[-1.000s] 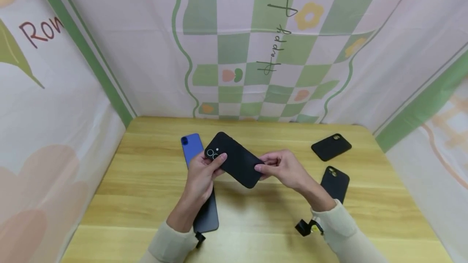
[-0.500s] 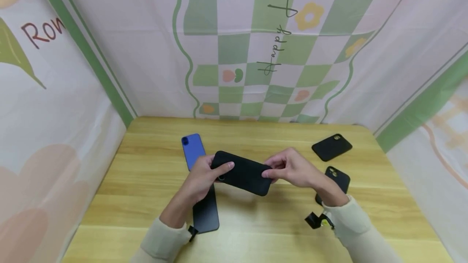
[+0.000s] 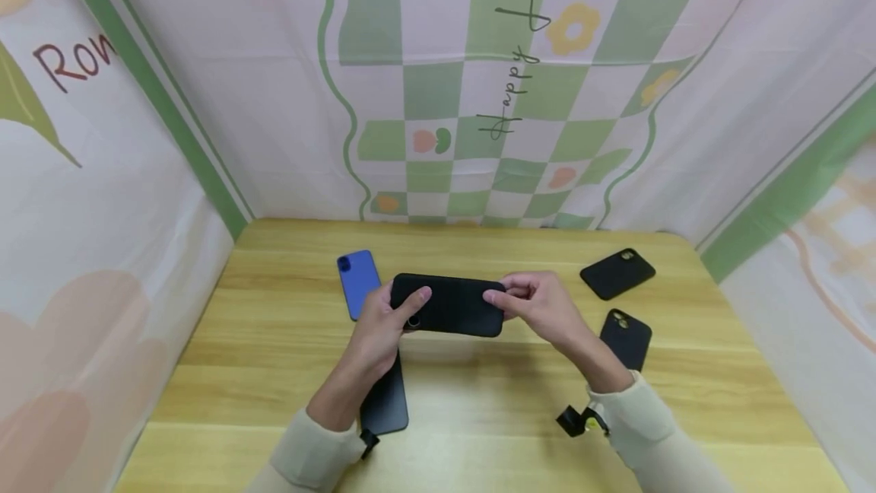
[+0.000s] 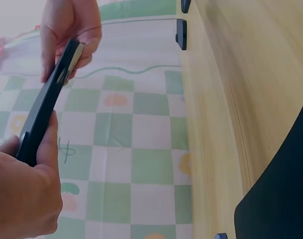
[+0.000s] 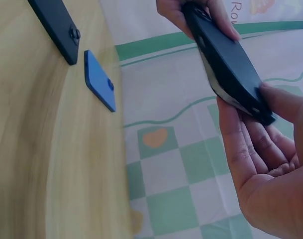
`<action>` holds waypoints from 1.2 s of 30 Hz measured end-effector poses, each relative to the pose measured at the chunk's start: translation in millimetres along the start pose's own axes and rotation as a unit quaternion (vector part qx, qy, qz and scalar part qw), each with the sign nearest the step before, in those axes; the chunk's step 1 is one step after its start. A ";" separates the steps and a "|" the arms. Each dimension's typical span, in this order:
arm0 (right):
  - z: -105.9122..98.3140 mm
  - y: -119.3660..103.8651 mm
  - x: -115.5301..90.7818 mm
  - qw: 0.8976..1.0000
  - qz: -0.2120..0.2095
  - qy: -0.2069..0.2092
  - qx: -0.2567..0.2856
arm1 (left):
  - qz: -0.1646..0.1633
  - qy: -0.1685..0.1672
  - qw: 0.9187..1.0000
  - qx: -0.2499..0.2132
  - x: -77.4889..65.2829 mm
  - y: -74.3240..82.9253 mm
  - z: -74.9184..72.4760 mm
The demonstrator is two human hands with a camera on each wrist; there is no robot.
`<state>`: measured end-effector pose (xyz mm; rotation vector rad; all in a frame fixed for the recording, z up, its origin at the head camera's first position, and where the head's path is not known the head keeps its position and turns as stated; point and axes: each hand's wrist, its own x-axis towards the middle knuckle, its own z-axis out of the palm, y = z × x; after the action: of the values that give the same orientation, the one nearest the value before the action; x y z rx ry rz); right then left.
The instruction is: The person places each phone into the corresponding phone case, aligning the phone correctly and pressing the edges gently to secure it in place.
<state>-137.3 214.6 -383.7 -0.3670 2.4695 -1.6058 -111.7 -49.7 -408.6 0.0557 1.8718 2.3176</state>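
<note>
Both hands hold a black phone case (image 3: 455,309) above the table, lengthwise from left to right in the head view. My left hand (image 3: 376,326) grips its left end, thumb on the back near the camera opening. The right hand (image 3: 550,312) pinches the opposite end between thumb and fingers. A pale phone (image 5: 214,79) shows along the case's underside in the right wrist view, standing out slightly from the rim near the right fingers. In the left wrist view the case (image 4: 42,112) is seen edge-on. How firmly the phone sits inside is hidden.
A blue phone (image 3: 359,284) lies behind my left hand, and a dark phone (image 3: 386,402) lies partly under that wrist. Two black phone cases (image 3: 618,274) with camera cutouts rest on the right of the wooden table (image 3: 493,432). Patterned cloth walls (image 3: 438,90) enclose it.
The held case has turned from a diagonal tilt to nearly level, and its camera end now faces more away from view. Both hands keep their grip and have shifted slightly with it.
</note>
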 end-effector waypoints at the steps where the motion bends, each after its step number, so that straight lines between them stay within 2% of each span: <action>1: 2.1 1.2 -0.1 1.000 -0.007 0.004 0.003 | 0.001 0.006 1.000 -0.003 -0.1 0.5 0.4; 4: 7.4 4.1 -0.9 1.000 -0.013 -0.004 0.018 | 0.004 0.027 0.999 -0.024 -0.3 1.8 1.5; 8: 12.7 5.8 -2.2 0.997 0.013 -0.029 0.071 | 0.009 0.052 0.997 -0.055 0.0 3.0 2.3; 12: 16.3 6.1 -3.1 0.989 0.032 -0.043 0.140 | 0.013 0.063 0.996 -0.057 0.1 3.1 2.4; 15: 18.0 6.7 -3.7 0.985 0.034 -0.046 0.165 | 0.018 0.066 0.996 -0.057 0.6 2.0 2.1; 22: 20.0 9.6 -3.7 0.984 0.032 -0.041 0.173 | 0.021 0.066 0.995 -0.074 0.0 1.4 1.6; 36: 19.8 10.1 -6.3 0.985 0.030 -0.025 0.171 | -0.003 0.074 0.993 -0.092 0.3 1.7 2.4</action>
<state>-126.9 203.1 -400.9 -0.2735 2.0926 -1.9226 -111.8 -47.7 -406.5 -0.1490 1.7072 2.5420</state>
